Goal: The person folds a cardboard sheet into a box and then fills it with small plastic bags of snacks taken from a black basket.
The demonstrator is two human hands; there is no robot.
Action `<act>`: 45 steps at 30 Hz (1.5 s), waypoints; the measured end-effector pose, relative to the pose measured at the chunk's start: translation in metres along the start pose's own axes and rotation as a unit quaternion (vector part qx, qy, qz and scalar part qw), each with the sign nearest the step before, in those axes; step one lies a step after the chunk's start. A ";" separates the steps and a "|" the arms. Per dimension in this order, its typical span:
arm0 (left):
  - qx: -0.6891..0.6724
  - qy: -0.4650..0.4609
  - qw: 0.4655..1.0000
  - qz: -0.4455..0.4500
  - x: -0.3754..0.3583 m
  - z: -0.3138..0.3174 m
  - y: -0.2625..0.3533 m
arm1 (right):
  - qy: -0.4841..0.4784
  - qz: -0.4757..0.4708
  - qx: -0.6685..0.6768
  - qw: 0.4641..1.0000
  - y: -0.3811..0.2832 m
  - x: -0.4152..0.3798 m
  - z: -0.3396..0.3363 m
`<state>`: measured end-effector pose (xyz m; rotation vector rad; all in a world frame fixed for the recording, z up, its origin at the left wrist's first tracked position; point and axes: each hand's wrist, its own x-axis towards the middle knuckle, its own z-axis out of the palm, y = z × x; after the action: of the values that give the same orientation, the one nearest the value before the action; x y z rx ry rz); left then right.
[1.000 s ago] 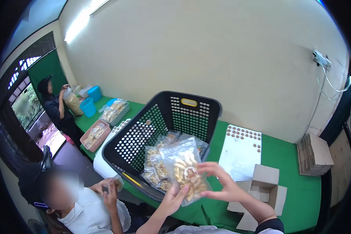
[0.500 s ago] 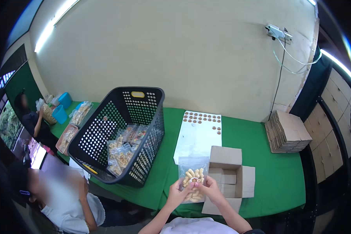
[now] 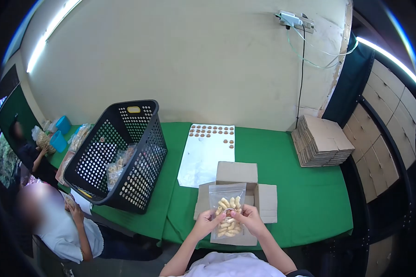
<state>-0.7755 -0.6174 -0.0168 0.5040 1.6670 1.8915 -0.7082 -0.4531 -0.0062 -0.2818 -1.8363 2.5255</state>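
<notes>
A clear zip bag of pale curled snacks (image 3: 228,228) is held upright at the lower middle, with a small round sticker on its front. My left hand (image 3: 207,222) grips its left side and my right hand (image 3: 249,220) its right side; both thumbs press at the sticker. Behind and partly under the bag stands an open cardboard box (image 3: 266,203) with its flaps spread. Beyond it lies a white sheet (image 3: 203,159) with rows of round stickers along its top.
A black basket (image 3: 141,171) holding snack bags stands at left on the green table (image 3: 309,198). Flattened cartons (image 3: 322,141) are stacked at right. One person (image 3: 69,226) sits at lower left holding a packet; another (image 3: 30,150) is farther back, near blue containers (image 3: 58,141).
The view has turned to the right, shifting the basket, sheet and carton stack leftward. The bag in my hands now overlaps the box. The seated person's hands and packet have come into clearer view.
</notes>
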 end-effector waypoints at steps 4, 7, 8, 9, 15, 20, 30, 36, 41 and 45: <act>-0.041 0.027 0.999 -0.024 0.008 0.012 -0.015 | 0.034 -0.003 0.015 0.999 0.001 -0.004 -0.013; -0.072 0.050 0.996 -0.023 0.006 0.025 -0.018 | 0.049 -0.015 -0.013 0.999 0.005 -0.006 -0.012; -0.052 0.052 0.997 -0.018 0.007 0.028 -0.029 | 0.060 -0.019 -0.015 0.998 0.011 -0.005 -0.012; -0.032 0.053 0.998 -0.012 0.007 0.028 -0.032 | 0.070 -0.025 -0.017 0.997 0.017 -0.004 -0.013; 0.125 0.088 0.988 -0.020 0.013 0.013 -0.024 | 0.170 -0.093 0.000 0.981 0.022 0.007 0.005; 0.107 0.055 0.992 -0.023 0.021 -0.005 -0.018 | 0.184 -0.121 -0.005 0.975 0.028 0.020 0.017; -0.050 0.105 0.993 0.031 0.040 -0.018 -0.012 | 0.191 -0.143 -0.008 0.971 0.024 0.053 0.042; 0.102 0.155 0.977 0.107 0.051 -0.032 -0.017 | 0.229 -0.159 -0.034 0.960 0.043 0.070 0.051; 0.092 0.129 0.985 0.075 0.047 -0.043 -0.022 | 0.249 -0.147 -0.044 0.956 0.052 0.067 0.056; 0.053 0.091 0.993 0.056 0.047 -0.049 -0.027 | 0.262 -0.146 -0.025 0.954 0.049 0.065 0.061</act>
<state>-0.8376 -0.6232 -0.0547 0.4883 1.9010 1.9879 -0.7764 -0.5185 -0.0435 -0.5695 -1.5903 1.9640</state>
